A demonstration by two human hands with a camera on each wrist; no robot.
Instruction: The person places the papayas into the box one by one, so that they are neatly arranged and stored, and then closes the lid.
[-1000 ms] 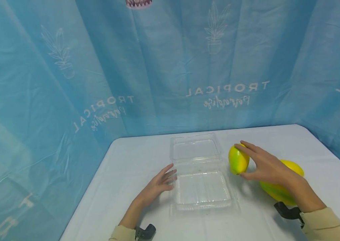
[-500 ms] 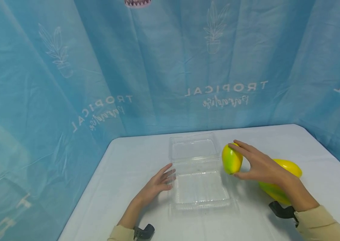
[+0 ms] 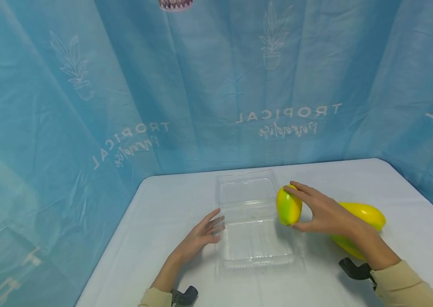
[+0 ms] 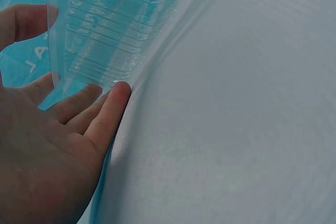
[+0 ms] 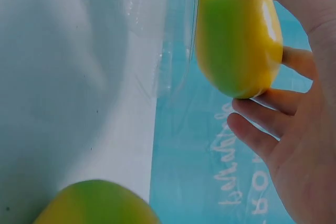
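My right hand (image 3: 324,214) holds a small yellow-green mango (image 3: 287,209) between thumb and fingers, above the right side of a clear plastic clamshell box (image 3: 256,261). In the right wrist view the mango (image 5: 236,40) hangs beside the box's clear edge, its brown stem end by the thumb. The box lies with its lid (image 3: 245,189) folded back, away from me. At its left wall is my left hand (image 3: 201,234), fingers loosely spread. The left wrist view has those fingertips (image 4: 122,90) against the outer side of the ribbed box (image 4: 110,35), thumb at the rim.
A larger yellow-green fruit (image 3: 366,213) lies on the white tabletop (image 3: 178,196) at the right, partly hidden by my right forearm. Blue printed curtains (image 3: 209,85) hang behind the table and along both sides.
My right hand has carried the mango left, from beside the box to over its right edge. The left hand has stayed at the box's left wall.
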